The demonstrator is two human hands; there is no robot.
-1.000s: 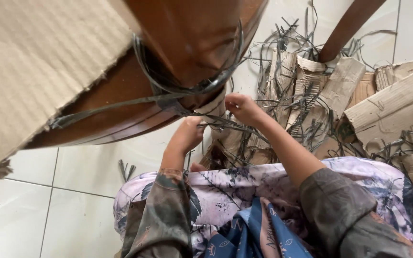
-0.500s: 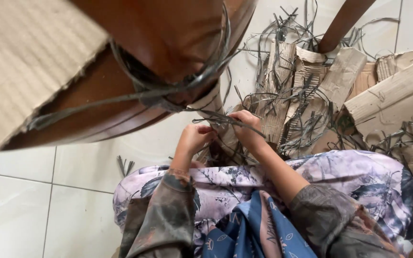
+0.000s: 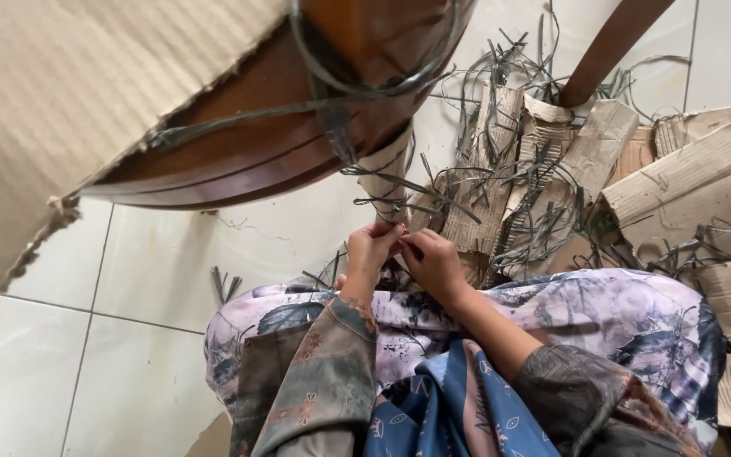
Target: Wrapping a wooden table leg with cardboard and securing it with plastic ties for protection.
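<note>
Both hands [image 3: 403,258] pinch grey strips [image 3: 408,190] beside brown cardboard [image 3: 687,182].

The thin grey-green strips [image 3: 399,233] I work on are flat, narrow and stiff-looking, like split reed. My left hand [image 3: 371,252] and my right hand [image 3: 435,264] meet just above my lap, fingers [image 3: 387,230] pinched on the near ends of a few strips. From there the strips run up and away to a tangled bunch [image 3: 399,190] that hangs below the rim of the brown wooden chair seat [image 3: 239,161], where more of the same strands loop around the wood. The loose ends stick out in all directions, some bent, some straight
</note>
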